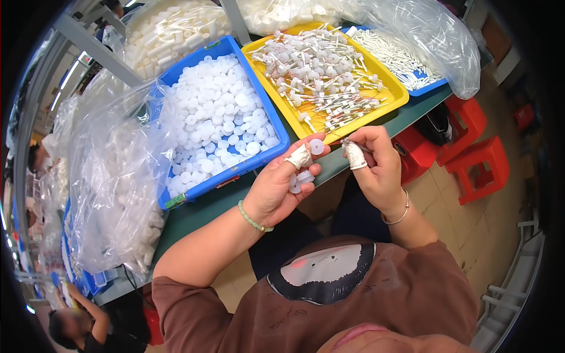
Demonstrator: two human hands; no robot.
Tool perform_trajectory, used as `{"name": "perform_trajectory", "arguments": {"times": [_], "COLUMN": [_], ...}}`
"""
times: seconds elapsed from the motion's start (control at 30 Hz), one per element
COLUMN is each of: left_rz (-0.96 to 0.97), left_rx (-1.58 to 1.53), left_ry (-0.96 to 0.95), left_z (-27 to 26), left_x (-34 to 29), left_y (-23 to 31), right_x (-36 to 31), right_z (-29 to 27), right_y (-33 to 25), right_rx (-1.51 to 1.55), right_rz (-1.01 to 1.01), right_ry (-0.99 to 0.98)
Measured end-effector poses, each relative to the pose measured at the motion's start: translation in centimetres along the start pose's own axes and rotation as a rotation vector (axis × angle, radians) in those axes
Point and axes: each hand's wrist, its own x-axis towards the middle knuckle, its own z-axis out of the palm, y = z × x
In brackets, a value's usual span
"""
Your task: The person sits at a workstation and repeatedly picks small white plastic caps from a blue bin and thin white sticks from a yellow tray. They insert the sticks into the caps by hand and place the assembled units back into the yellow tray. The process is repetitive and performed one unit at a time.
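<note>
My left hand (276,187) is closed around several small translucent white plastic discs. One disc (316,146) with a centre hole is pinched upright at the fingertips, and other discs (301,180) rest against the lower fingers. White wrapping covers the left thumb. To its right, my right hand (379,176) is pinched closed, its thumb also wrapped in white; anything between its fingertips is too small or hidden to make out. The two hands are apart, in front of a yellow tray (393,101) of white pieces on thin stems with orange wires.
A blue tray (281,138) heaped with similar discs stands left of the yellow one. Another blue tray (432,86) holds white sticks at the right. Clear plastic bags (112,194) crowd the left side. Red stools (479,167) stand on the floor; a person (88,320) sits lower left.
</note>
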Motion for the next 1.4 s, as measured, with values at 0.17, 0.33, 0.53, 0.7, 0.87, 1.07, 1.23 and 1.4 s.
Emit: {"name": "perform_trajectory", "arguments": {"times": [0.17, 0.33, 0.53, 0.7, 0.87, 1.07, 1.23, 1.4], "left_rz": [-0.002, 0.006, -0.002, 0.000, 0.012, 0.002, 0.001, 0.007], "left_rx": [0.026, 0.033, 0.031, 0.033, 0.052, 0.051, 0.063, 0.056], "left_ry": [0.019, 0.025, 0.048, 0.045, 0.045, 0.054, 0.054, 0.060], "left_z": [0.2, 0.2, 0.3, 0.2, 0.2, 0.4, 0.1, 0.3], "left_x": [0.0, 0.0, 0.0, 0.1, 0.0, 0.0, 0.0, 0.0], "left_y": [0.0, 0.0, 0.0, -0.1, -0.1, 0.0, -0.1, -0.2], "right_x": [0.1, 0.2, 0.4, 0.9, 1.1, 1.0, 1.0, 0.7], "right_z": [0.1, 0.0, -0.2, -0.4, -0.4, -0.5, -0.3, -0.4], "right_y": [0.3, 0.6, 0.2, 0.5, 0.2, 0.2, 0.2, 0.4], "right_rx": [-0.301, -0.363, -0.494, -0.597, -0.660, -0.658, -0.638, -0.679], "right_rz": [-0.190, -0.256, -0.372, -0.615, -0.623, -0.575, -0.586, -0.630], "right_ry": [0.063, 0.100, 0.082, 0.079, 0.070, 0.075, 0.095, 0.076]}}
